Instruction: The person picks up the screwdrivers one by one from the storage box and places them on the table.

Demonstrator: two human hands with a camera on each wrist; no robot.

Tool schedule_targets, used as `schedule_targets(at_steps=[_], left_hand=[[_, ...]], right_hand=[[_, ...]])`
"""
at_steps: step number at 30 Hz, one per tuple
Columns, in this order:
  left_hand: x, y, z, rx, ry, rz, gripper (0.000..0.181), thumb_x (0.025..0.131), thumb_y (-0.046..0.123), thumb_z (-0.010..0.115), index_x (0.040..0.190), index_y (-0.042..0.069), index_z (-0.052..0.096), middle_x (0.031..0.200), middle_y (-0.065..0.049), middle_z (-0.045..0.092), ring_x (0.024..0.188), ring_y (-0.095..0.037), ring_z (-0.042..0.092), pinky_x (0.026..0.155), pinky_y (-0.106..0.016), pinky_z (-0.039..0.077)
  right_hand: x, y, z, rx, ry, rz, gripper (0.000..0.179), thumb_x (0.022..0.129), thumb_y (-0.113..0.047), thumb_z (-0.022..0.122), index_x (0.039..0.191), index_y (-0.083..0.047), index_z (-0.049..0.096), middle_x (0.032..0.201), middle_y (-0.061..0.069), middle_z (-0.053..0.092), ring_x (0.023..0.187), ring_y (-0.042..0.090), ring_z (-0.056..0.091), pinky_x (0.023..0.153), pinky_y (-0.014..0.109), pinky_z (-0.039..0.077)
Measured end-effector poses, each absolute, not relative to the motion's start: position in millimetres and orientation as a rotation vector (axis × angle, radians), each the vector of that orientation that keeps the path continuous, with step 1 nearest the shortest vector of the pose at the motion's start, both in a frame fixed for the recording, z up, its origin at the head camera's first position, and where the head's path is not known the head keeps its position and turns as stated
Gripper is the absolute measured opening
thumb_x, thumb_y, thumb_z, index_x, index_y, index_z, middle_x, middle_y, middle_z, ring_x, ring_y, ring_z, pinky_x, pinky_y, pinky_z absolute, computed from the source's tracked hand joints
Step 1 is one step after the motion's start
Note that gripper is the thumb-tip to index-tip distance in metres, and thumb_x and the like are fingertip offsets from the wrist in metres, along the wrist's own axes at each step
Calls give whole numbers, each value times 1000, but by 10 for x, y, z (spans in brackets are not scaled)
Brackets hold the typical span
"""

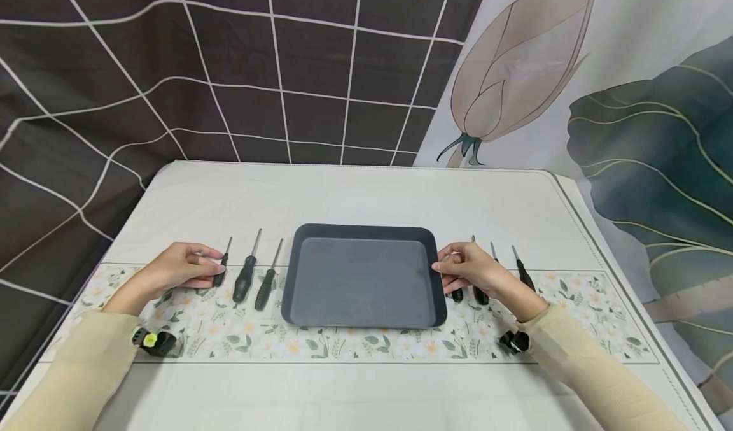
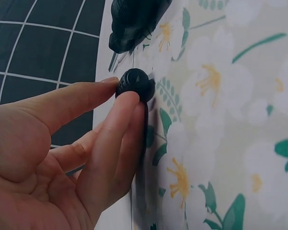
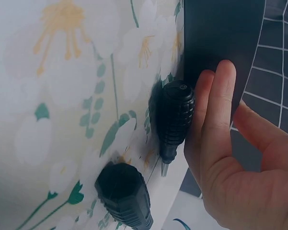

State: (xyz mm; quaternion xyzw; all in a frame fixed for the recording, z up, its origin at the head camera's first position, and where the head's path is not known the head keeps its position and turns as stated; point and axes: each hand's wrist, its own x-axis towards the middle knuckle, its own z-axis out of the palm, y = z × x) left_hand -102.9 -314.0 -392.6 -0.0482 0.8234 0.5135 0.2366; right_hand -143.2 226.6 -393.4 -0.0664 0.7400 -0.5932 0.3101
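A dark grey rectangular tray (image 1: 366, 281) lies flat in the middle of the table in the head view. At its right side my right hand (image 1: 472, 268) pinches the rim; in the right wrist view the fingers (image 3: 220, 105) lie against the outer wall and the thumb reaches over the edge. Far left, my left hand (image 1: 186, 265) holds the black handle of a small screwdriver (image 1: 220, 272) between thumb and fingers. The left wrist view shows that handle's round end (image 2: 134, 84) at the fingertips, close to the cloth.
Between left hand and tray lie a thick-handled screwdriver (image 1: 243, 281) and a slimmer screwdriver (image 1: 265, 289). Several more lie by the right hand, partly covered by it, including a screwdriver (image 1: 523, 275) at far right. A floral band (image 1: 321, 345) crosses the white tablecloth (image 1: 355, 192).
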Motion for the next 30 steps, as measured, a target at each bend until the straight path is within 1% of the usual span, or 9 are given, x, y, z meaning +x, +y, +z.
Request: schedule_targets(at_steps=[5, 12, 17, 22, 24, 26, 28, 30], left_hand=[[-1031, -3122, -3913, -142, 2255, 1401, 55, 96, 7, 66, 136, -21, 40, 99, -13, 67, 80, -18, 70, 73, -33, 63], [-1022, -3139, -3897, -163, 2249, 1370, 54, 100, 12, 61, 136, -20, 39, 90, -10, 66, 75, -16, 69, 71, -32, 63], [-1006, -3158, -3867, -155, 2313, 1286, 50, 103, 19, 57, 133, -19, 44, 90, -6, 68, 76, -15, 68, 70, -32, 63], [-929, -3138, -3784, -69, 2493, 1201, 45, 109, 21, 43, 126, -21, 50, 92, -13, 69, 76, -18, 68, 65, -30, 62], [-885, -3103, -3746, -1, 2632, 1129, 45, 110, 21, 37, 121, -19, 55, 90, -14, 70, 73, -19, 68, 60, -29, 60], [-842, -3044, -3705, 49, 2776, 1048, 49, 111, 25, 33, 117, -16, 59, 87, -13, 70, 71, -20, 67, 58, -30, 57], [-791, -2977, -3664, 89, 2905, 956, 50, 111, 29, 32, 115, -11, 62, 86, -13, 71, 70, -23, 68, 57, -32, 53], [-734, -2903, -3620, 100, 2977, 923, 52, 110, 34, 33, 118, -8, 62, 88, -14, 71, 73, -26, 69, 59, -34, 52]], right_hand=[[-1450, 2269, -3945, -185, 1972, -1554, 33, 99, -1, 59, 121, 18, 43, 78, 11, 62, 65, 18, 67, 68, 38, 64], [-1444, 2276, -3957, -197, 1984, -1551, 32, 100, -2, 59, 120, 18, 45, 77, 11, 62, 65, 18, 67, 68, 38, 64], [-1441, 2299, -3932, -203, 1988, -1568, 30, 101, -5, 59, 117, 18, 48, 82, 17, 64, 68, 22, 68, 71, 42, 63], [-1425, 2348, -3843, -213, 2028, -1577, 35, 103, -9, 55, 120, 21, 47, 89, 23, 65, 74, 28, 71, 71, 44, 63], [-1400, 2367, -3802, -223, 2079, -1569, 39, 105, -14, 54, 121, 20, 47, 91, 24, 65, 75, 28, 71, 70, 43, 63], [-1358, 2383, -3758, -244, 2139, -1564, 41, 106, -18, 52, 121, 20, 48, 92, 26, 64, 75, 29, 70, 69, 43, 63], [-1304, 2395, -3719, -300, 2219, -1550, 41, 107, -19, 51, 120, 19, 50, 92, 28, 63, 75, 31, 70, 67, 44, 63], [-1239, 2400, -3679, -374, 2312, -1519, 38, 107, -19, 51, 116, 18, 53, 90, 27, 63, 74, 34, 69, 65, 44, 63]])
